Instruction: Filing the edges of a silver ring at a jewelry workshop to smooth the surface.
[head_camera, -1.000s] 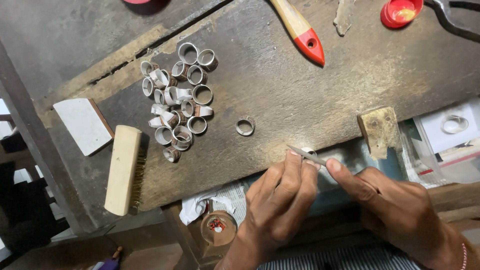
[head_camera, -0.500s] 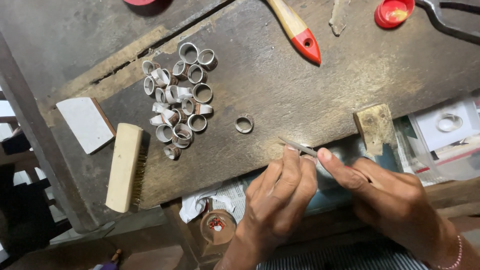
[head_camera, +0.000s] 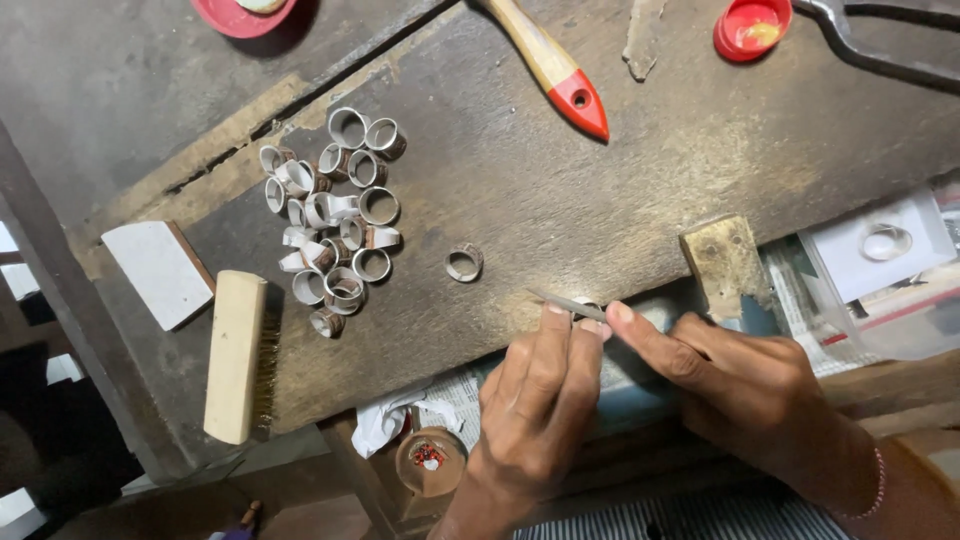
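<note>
Metal file (head_camera: 562, 302) | right hand (head_camera: 745, 385) grips | left hand (head_camera: 540, 405) steadies ring (head_camera: 588, 312)

Worn dark wooden workbench (head_camera: 620, 190), dim floor (head_camera: 60, 440)

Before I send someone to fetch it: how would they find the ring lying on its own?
On the dark wooden bench, find the cluster of metal rings left of centre. Right of it lies the lone ring, touching none, just beyond the left hand.
</note>
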